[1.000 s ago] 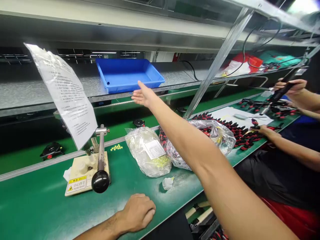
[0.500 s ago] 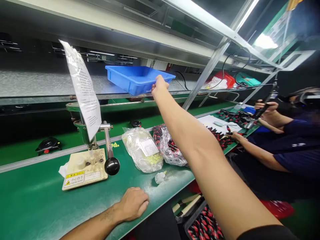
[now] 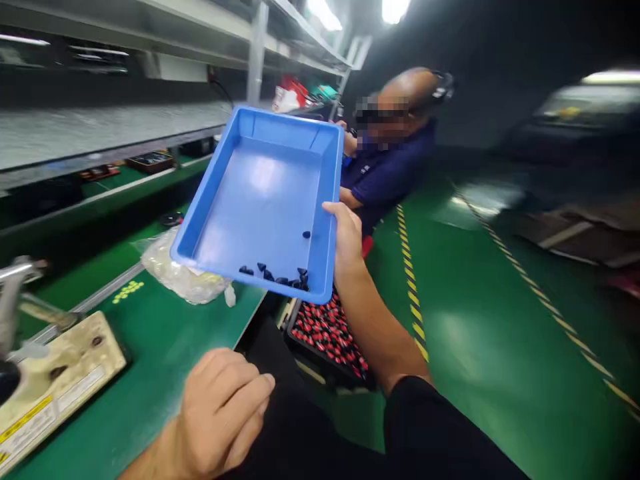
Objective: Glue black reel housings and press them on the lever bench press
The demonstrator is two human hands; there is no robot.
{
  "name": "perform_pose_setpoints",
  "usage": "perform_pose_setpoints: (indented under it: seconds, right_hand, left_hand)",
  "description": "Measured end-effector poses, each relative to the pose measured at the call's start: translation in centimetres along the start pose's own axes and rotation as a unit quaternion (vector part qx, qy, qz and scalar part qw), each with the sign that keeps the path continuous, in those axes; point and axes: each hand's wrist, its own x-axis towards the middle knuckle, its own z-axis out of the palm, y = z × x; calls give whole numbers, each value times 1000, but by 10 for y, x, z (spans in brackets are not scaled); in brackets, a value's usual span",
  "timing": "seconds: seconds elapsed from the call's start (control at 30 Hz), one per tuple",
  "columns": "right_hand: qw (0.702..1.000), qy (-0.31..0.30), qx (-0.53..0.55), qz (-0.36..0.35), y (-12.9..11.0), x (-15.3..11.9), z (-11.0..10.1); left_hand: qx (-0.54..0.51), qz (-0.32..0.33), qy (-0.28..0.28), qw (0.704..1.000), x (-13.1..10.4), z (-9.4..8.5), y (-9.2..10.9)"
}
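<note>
Below and to my right spreads the glossy green floor [image 3: 465,333], crossed by yellow-and-black striped tape [image 3: 410,280]. On my left runs the long green-topped workbench [image 3: 155,353], with a grey speckled shelf [image 3: 100,133] above its far side. A co-worker in a navy short-sleeved shirt [image 3: 400,173] sits at the far end, partly hidden by what I hold.

That is the shallow, rectangular blue plastic tray [image 3: 260,193], in the air ahead of me and tilted so its inside faces me. My right hand [image 3: 349,240] is clamped on its right wall, thumb over the rim and the other fingers hidden behind. Low on the right, beneath the tray, stands a black crate [image 3: 320,365] full of small red-and-black pieces [image 3: 327,330].

At near left is the cream metal base [image 3: 95,347] of a lever press, cut off by the view. Beyond it lies a clear plastic bag [image 3: 175,270], partly covered by the tray's near left corner. My left hand [image 3: 220,407] is near the bench's near edge, fingers curled together in a loose fist; I cannot tell whether it touches the top.

Beside the bag is a small whitish bottle [image 3: 230,295]. Left of the bag sit tiny yellow pieces [image 3: 127,291]. Small black pointed pieces [image 3: 283,281] lie mostly along the tray's near wall, with one farther up on the right.
</note>
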Motion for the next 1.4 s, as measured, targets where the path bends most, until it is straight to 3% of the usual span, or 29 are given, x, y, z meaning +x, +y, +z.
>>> perform_pose_setpoints:
  seconds: [0.07, 0.13, 0.23, 0.33, 0.43, 0.5, 0.6, 0.8, 0.9, 1.13, 1.27, 1.4]
  right_hand:
    - [999, 33, -3, 7, 0, -29, -45]
    - [997, 69, -12, 16, 0, -56, -81]
    - [992, 114, -32, 33, 0, -92, -118]
    - [987, 151, -41, 37, 2, -119, -138]
    - [983, 178, -38, 35, 6, -133, -150]
    - [982, 186, -26, 34, 9, -135, -156]
    - [982, 186, -3, 30, 14, -131, -157]
    - [986, 165, 17, 34, 18, -130, -143]
    - [987, 152, 15, 49, 20, -133, -137]
    - [989, 141, 11, 36, 26, -131, -129]
    - [990, 135, 14, 23, 25, -133, -126]
    - [992, 118, 11, 46, 23, -134, -123]
  left_hand:
    - [0, 7, -35, 999, 36, -1, 5]
    - [27, 17, -113, 993, 67, 16, 0]
    - [74, 60, -245, 965, 101, 73, -11]
    - [51, 95, -334, 936, 119, 137, -8]
    - [15, 82, -431, 899, 126, 169, 7]
    - [-12, 66, -491, 869, 127, 170, 14]
    - [-74, 79, -557, 823, 125, 155, 13]
    - [-177, 2, -597, 782, 112, 136, 3]
    - [-164, -27, -600, 783, 102, 136, 5]
    - [-127, 4, -584, 802, 95, 119, -5]
    - [-133, -37, -594, 793, 98, 99, -14]
    - [-135, -80, -598, 786, 93, 89, -12]
